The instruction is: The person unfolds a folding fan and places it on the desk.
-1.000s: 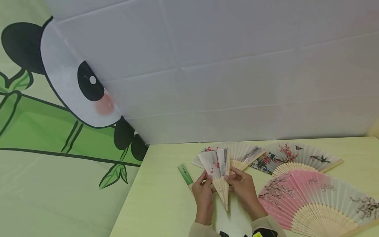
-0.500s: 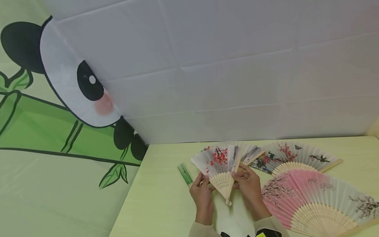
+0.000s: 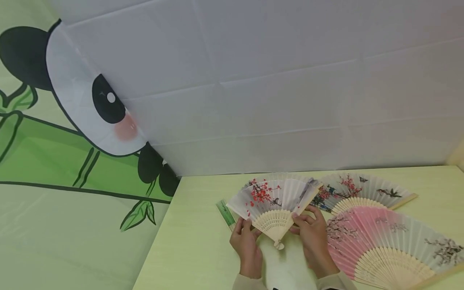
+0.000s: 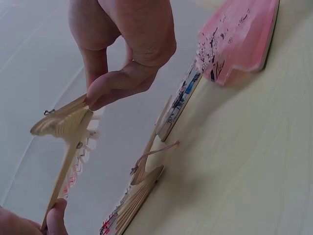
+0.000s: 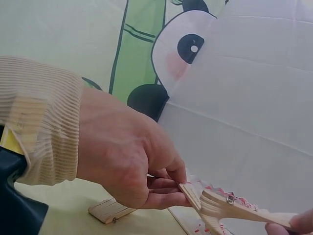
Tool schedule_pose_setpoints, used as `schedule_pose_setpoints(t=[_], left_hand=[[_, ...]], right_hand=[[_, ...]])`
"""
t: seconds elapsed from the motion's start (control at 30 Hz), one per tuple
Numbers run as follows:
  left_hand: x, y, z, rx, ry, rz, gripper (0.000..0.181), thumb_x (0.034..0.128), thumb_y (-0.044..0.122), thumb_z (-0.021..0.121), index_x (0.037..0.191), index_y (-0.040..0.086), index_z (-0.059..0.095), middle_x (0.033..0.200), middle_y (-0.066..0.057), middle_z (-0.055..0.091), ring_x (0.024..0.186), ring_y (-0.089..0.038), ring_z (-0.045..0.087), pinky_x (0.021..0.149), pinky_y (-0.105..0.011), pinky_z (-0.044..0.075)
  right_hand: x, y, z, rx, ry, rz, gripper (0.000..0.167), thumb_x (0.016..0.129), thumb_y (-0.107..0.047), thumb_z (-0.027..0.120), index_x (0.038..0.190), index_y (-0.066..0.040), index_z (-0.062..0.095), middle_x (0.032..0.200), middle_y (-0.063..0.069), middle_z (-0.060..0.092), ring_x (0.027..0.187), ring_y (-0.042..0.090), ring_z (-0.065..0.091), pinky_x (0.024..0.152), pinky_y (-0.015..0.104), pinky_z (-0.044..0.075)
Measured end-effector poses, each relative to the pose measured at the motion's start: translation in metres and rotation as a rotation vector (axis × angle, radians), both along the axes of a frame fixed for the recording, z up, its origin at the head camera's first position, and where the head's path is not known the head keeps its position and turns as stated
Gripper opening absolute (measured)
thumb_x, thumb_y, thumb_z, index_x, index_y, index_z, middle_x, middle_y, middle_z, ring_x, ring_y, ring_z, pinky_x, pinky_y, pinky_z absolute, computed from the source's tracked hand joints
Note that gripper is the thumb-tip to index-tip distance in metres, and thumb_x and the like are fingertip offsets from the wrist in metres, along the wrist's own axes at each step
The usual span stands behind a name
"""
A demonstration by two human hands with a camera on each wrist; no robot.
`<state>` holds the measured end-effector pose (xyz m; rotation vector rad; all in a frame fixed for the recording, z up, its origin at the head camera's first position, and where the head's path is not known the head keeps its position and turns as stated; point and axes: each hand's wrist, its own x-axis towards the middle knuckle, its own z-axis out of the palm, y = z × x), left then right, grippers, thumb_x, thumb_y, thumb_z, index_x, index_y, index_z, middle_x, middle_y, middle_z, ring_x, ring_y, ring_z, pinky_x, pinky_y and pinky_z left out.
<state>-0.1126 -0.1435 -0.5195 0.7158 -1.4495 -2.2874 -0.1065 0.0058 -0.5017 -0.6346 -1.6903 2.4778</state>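
Note:
Spread between both hands, a white fan (image 3: 277,197) with red blossoms and pale wooden ribs is held above the table, its pivot end pointing down. My left hand (image 3: 247,247) pinches its left outer rib, and my right hand (image 3: 313,237) pinches the right one. The left wrist view shows the fan's ribs (image 4: 66,122) from the pivot side, the right hand (image 4: 127,49) above and the left fingers at the lower left corner. In the right wrist view the right hand (image 5: 132,156) grips the rib near the pivot (image 5: 230,199).
Behind the held fan lies another open fan, mostly hidden. An open blossom-and-bird fan (image 3: 355,191) lies at the back right, a large pink and white fan (image 3: 386,237) at the front right. A green folded fan (image 3: 226,214) lies on the table (image 3: 188,241) at left. A panda-print cloth hangs behind.
The held fan has opened from a narrow wedge to a wide spread. My right hand has moved to the right with its outer rib; the left has shifted slightly left.

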Motion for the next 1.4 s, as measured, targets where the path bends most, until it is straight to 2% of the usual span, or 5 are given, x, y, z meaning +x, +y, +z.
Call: schedule_pose_setpoints(t=[0.27,0.53,0.83,1.03,1.4], left_hand=[[0.004,0.004,-0.001,0.038,0.002,0.043,0.046,0.1021,-0.001,0.060,0.143,-0.019,0.051,0.118,-0.014,0.055,0.083,-0.009,0.063,0.061,-0.021,0.058],[0.009,0.008,-0.003,0.052,-0.003,0.074,0.048,0.1017,-0.003,0.058,0.146,-0.018,0.048,0.106,-0.007,0.051,0.083,-0.008,0.063,0.061,-0.022,0.059],[0.018,0.014,-0.003,0.029,-0.026,0.061,0.040,0.1002,-0.006,0.057,0.138,-0.019,0.051,0.100,-0.005,0.050,0.081,-0.009,0.063,0.059,-0.022,0.058],[0.026,0.019,-0.005,0.016,-0.020,0.028,0.036,0.1001,-0.007,0.054,0.134,-0.016,0.046,0.106,-0.012,0.054,0.086,-0.014,0.062,0.059,-0.025,0.059],[0.045,0.031,-0.007,-0.007,-0.092,0.009,0.032,0.1045,-0.005,0.047,0.134,-0.011,0.037,0.113,-0.018,0.044,0.093,-0.020,0.056,0.062,-0.027,0.058]], right_hand=[[0.007,0.004,0.000,-0.016,-0.005,-0.049,0.038,0.103,0.005,0.062,0.134,-0.001,0.042,0.083,0.001,0.059,0.060,0.009,0.067,0.066,0.025,0.063],[0.015,0.007,0.002,-0.021,-0.023,-0.083,0.038,0.102,0.006,0.062,0.132,-0.002,0.039,0.087,0.002,0.057,0.069,0.010,0.069,0.071,0.026,0.064],[0.025,0.018,0.003,-0.036,-0.035,-0.119,0.032,0.101,0.009,0.060,0.121,-0.002,0.039,0.084,0.001,0.055,0.070,0.009,0.067,0.070,0.027,0.064],[0.033,0.029,-0.002,-0.045,-0.046,-0.105,0.026,0.102,0.011,0.057,0.118,0.000,0.039,0.085,0.001,0.055,0.075,0.008,0.065,0.073,0.026,0.064],[0.051,0.044,-0.016,-0.069,-0.094,-0.092,0.029,0.103,0.009,0.056,0.123,-0.002,0.038,0.092,0.000,0.060,0.076,0.010,0.070,0.073,0.028,0.064]])
